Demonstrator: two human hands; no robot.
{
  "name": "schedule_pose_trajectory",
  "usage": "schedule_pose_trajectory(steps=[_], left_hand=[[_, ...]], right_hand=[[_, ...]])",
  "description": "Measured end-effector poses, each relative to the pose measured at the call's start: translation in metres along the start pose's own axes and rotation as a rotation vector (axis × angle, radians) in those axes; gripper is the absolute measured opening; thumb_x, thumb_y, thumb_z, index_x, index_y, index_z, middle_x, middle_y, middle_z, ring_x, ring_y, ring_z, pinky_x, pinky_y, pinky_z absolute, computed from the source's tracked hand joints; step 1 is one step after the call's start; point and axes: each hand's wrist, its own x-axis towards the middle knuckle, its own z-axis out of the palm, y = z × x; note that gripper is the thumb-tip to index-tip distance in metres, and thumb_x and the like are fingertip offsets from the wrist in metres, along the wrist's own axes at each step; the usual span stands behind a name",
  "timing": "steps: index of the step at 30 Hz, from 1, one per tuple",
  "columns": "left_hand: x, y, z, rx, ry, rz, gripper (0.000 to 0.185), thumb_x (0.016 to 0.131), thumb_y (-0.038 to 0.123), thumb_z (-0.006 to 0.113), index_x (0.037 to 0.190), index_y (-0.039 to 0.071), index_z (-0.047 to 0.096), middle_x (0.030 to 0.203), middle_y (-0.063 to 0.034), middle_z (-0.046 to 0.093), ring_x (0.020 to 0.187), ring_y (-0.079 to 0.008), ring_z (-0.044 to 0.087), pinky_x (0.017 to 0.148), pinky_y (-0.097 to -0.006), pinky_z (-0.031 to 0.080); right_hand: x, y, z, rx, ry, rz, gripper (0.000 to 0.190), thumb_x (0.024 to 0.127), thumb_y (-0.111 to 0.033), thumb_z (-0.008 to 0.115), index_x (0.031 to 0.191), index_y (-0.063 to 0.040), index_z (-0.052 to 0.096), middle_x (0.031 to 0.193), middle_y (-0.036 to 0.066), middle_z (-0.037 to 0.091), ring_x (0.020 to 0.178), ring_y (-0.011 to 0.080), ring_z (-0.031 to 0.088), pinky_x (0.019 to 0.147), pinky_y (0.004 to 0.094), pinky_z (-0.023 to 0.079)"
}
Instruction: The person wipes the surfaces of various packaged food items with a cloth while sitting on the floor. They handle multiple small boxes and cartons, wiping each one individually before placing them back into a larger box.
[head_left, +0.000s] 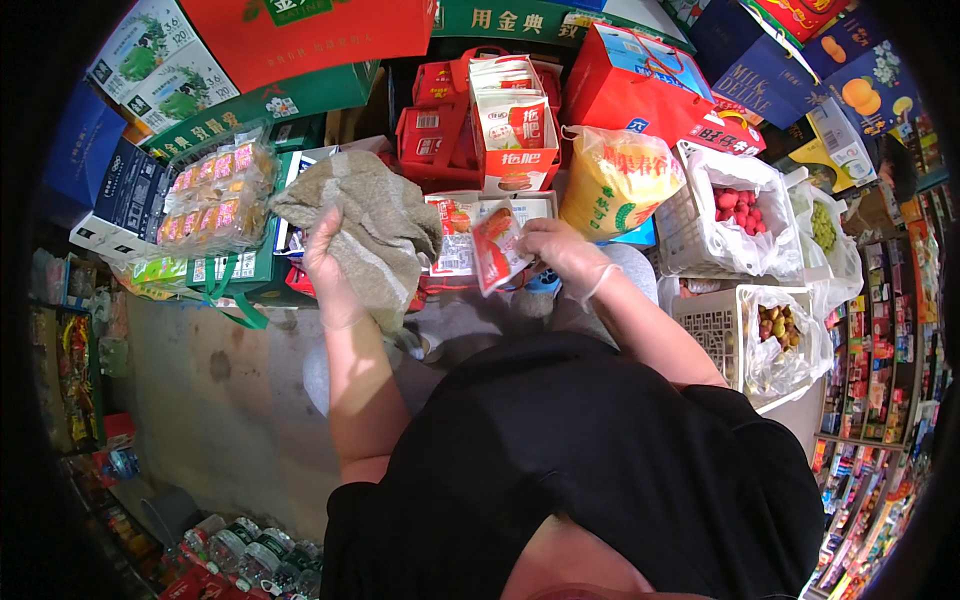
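Note:
A grey-brown striped cloth (367, 217) hangs from my left hand (326, 251), which grips its left edge. My right hand (559, 251), in a thin clear glove, pinches a small red and white snack packet (498, 251) at its right side. Beneath and behind that packet, similar packets (452, 232) lie in a low open box. Farther back, an upright display box (514, 161) holds more of the same packets. To the right of it stands a clear plastic bag of yellow food (621, 180), close to my right hand.
Plastic trays of wrapped pastries (217, 187) sit at the left. Red and green cartons (315, 34) rise behind. At the right are white crates, one with bagged red fruit (739, 210), another with brownish fruit (778, 326). Plastic bottles (259, 555) stand at the lower left; stocked shelves (877, 337) line the right.

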Motion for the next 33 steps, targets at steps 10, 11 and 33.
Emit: schedule_pose_trajectory(steps=[10,11,33], left_hand=[[-0.02,-0.071,0.015,0.363,-0.091,0.086,0.045,0.105,0.018,0.063,0.146,0.0,0.056,0.138,-0.0139,0.067,0.126,-0.0267,0.066,0.109,-0.0413,0.053],[-0.032,-0.079,0.031,0.313,-0.139,0.01,0.045,0.106,0.018,0.062,0.147,0.0,0.056,0.138,-0.0136,0.066,0.127,-0.0264,0.065,0.109,-0.0407,0.053],[-0.033,-0.113,0.067,0.034,-0.484,-0.011,0.058,0.116,0.043,0.035,0.16,0.005,0.033,0.157,-0.0141,0.045,0.146,-0.0281,0.046,0.121,-0.0447,0.04]], right_hand=[[-0.064,-0.056,-0.035,0.479,-0.367,-0.148,0.031,0.094,-0.023,0.061,0.112,0.001,0.07,0.105,0.014,0.075,0.093,0.0275,0.073,0.085,0.0428,0.059],[-0.064,-0.057,-0.033,0.521,-0.378,-0.126,0.031,0.095,-0.023,0.061,0.113,0.001,0.069,0.105,0.014,0.075,0.093,0.0272,0.073,0.085,0.0431,0.059],[-0.045,-0.069,0.036,-0.853,0.336,-1.388,0.078,0.103,-0.065,0.05,0.163,-0.017,0.044,0.17,0.028,0.031,0.157,0.0497,0.029,0.126,0.0598,0.026]])
